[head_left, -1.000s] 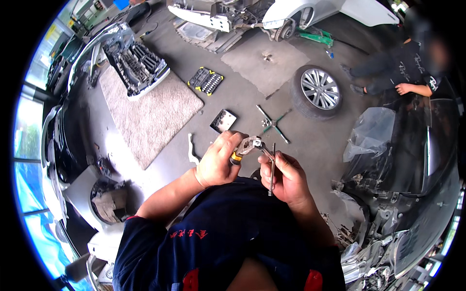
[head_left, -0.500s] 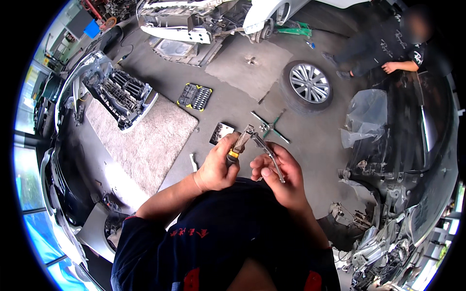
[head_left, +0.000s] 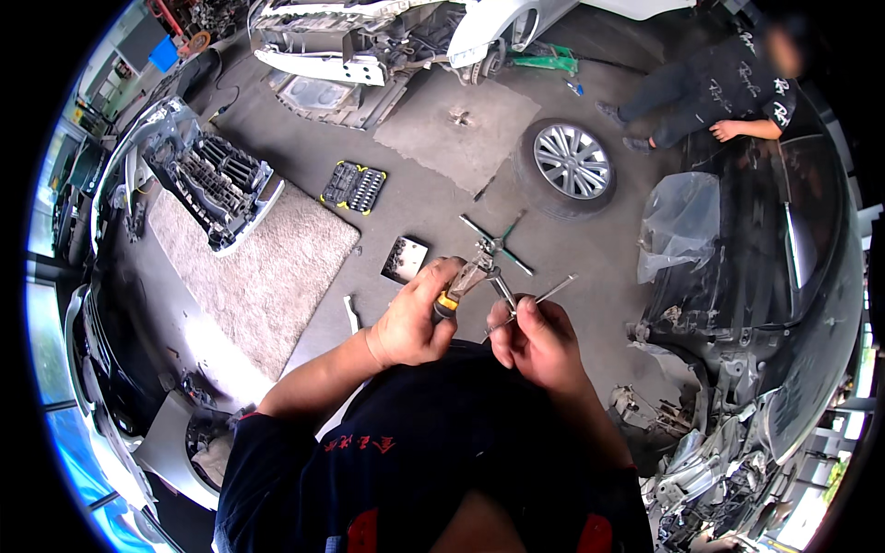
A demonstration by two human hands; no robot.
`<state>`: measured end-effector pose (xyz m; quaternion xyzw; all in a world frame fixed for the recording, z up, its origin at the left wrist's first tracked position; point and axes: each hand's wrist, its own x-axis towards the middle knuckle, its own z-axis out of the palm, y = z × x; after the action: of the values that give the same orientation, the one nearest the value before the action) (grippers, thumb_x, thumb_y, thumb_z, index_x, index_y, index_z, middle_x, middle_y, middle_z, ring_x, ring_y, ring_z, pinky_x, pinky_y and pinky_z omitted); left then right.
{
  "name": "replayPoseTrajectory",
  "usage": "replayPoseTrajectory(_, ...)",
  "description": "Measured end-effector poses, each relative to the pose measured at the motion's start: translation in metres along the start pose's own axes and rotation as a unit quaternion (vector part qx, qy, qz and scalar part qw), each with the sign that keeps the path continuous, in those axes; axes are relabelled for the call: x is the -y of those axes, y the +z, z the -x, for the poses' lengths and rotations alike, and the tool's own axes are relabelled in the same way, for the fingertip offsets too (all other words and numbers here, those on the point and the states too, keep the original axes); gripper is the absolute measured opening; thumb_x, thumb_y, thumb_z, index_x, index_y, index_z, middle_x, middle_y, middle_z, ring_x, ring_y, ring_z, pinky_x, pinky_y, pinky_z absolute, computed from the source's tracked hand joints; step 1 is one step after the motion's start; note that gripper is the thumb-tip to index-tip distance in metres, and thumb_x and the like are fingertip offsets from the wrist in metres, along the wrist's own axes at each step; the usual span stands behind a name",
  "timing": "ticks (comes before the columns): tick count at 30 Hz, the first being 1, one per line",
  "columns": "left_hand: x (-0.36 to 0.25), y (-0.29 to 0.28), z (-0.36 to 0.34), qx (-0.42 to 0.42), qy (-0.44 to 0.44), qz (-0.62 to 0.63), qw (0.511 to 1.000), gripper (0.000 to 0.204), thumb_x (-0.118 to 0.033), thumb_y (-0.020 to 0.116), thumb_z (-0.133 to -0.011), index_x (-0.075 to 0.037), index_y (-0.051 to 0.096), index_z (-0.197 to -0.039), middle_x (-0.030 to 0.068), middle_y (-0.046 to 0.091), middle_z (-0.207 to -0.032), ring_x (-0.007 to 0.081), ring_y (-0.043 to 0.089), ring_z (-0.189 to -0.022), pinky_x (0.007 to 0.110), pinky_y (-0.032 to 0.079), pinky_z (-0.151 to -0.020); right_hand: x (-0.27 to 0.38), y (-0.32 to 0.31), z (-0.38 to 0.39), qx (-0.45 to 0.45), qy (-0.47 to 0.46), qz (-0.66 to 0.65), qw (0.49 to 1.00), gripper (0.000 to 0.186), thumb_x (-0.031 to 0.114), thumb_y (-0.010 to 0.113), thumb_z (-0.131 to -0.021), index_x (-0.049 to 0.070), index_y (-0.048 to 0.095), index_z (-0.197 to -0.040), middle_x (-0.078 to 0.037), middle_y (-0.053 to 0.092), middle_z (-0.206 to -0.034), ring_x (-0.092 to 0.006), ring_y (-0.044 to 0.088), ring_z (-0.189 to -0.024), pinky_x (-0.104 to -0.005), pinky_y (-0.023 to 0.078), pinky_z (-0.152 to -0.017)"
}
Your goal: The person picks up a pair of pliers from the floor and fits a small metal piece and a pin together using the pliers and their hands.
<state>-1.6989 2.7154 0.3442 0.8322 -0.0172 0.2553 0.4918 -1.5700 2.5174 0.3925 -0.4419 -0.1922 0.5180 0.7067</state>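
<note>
My left hand (head_left: 415,318) is closed round a hand tool (head_left: 449,300) with a yellow-and-black grip and a broad metal head. Small metal parts show at the head's far end; I cannot make out their kind. Between the two hands, a thicker metal bar (head_left: 503,290) slants from that head to the fingertips of my right hand (head_left: 542,346). The right fingers are pinched on a thin metal rod (head_left: 557,288), which sticks out up and to the right. How the rod and bar join is hidden by the fingers.
Beyond my hands lie a cross-shaped lug wrench (head_left: 498,245), a small box of parts (head_left: 404,260) and an open socket set (head_left: 353,187). A wheel (head_left: 567,166) lies farther off. A person (head_left: 719,92) is at the far right by a dark car body (head_left: 728,267). A beige rug (head_left: 267,267) covers the left floor.
My right hand has turned and its fingers have closed in. The thin rod, before along the palm, now points up and right. The left hand keeps its hold.
</note>
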Motion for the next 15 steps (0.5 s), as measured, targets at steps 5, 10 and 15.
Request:
replayPoseTrajectory(5,-0.008,0.006,-0.004,0.020,0.020,-0.006,1.000,0.074,0.007,0.057,-0.074,0.005,0.043,-0.147,0.0283,0.058,-0.130,0.0483,0.061,-0.118,0.047,0.051,-0.105,0.001,-0.016,-0.001,0.141,0.139,-0.315,0.928,0.051,0.046,0.043,-0.116,0.002,0.064,-0.099,-0.002,0.051,-0.075,-0.0115,0.044,-0.060,-0.0264,0.041,-0.055)
replayPoseTrajectory(10,-0.001,0.022,-0.001,-0.025,-0.031,0.007,0.999,0.069,0.007,0.054,-0.076,0.005,0.045,-0.145,0.0236,0.060,-0.122,0.0404,0.063,-0.111,0.044,0.052,-0.101,0.011,0.005,-0.003,-0.064,0.028,-0.028,0.997,0.042,0.037,0.053,-0.115,-0.001,0.065,-0.127,-0.004,0.063,-0.083,-0.0118,0.057,-0.066,-0.0259,0.046,-0.059)
replayPoseTrajectory(15,-0.005,0.028,-0.003,-0.045,-0.032,-0.010,0.998,0.064,0.006,0.050,-0.078,0.005,0.047,-0.142,0.0179,0.061,-0.114,0.0324,0.064,-0.103,0.041,0.052,-0.097,0.004,0.000,-0.004,-0.105,-0.050,0.096,0.989,0.041,0.029,0.057,-0.114,-0.003,0.062,-0.138,-0.005,0.065,-0.086,-0.0089,0.057,-0.068,-0.0252,0.049,-0.061)
